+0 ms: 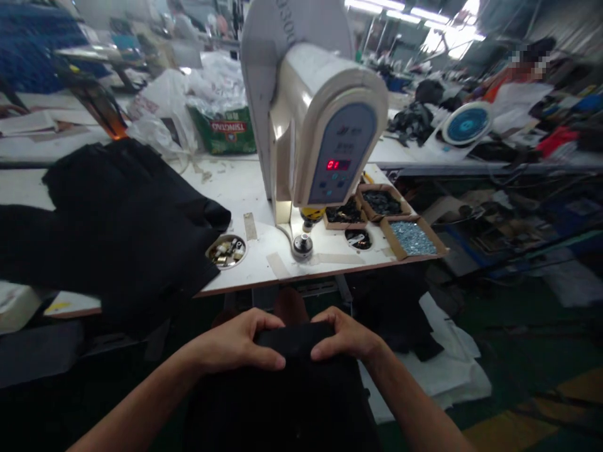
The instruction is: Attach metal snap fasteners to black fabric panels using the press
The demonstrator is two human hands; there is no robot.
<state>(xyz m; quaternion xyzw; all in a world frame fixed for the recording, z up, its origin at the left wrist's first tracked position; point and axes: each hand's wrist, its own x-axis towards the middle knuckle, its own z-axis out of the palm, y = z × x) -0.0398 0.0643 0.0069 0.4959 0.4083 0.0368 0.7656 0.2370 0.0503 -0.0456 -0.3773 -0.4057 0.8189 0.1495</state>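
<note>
A black garment (296, 383) hangs between my hands over my lap, below the front edge of the table (264, 276). My left hand (245, 342) pinches its top edge on the left, thumb in front. On the right, my right hand (346, 336) grips the same edge with the thumb and fingers closed on the cloth. Straight ahead stands a snap-fastening machine (325, 132) with a red lit display. Its round lower die (302, 246) sits on the tabletop, apart from the cloth. The garment's lower part is dark and hard to make out.
Black garments (136, 226) are heaped on the table's left, beside a round cup of small metal parts (227, 251). Boxes of black pieces (381, 202) and silver fasteners (414, 238) stand right of the machine. Black cloth (400, 314) lies on white sheeting below. A person (522, 69) is at the far right.
</note>
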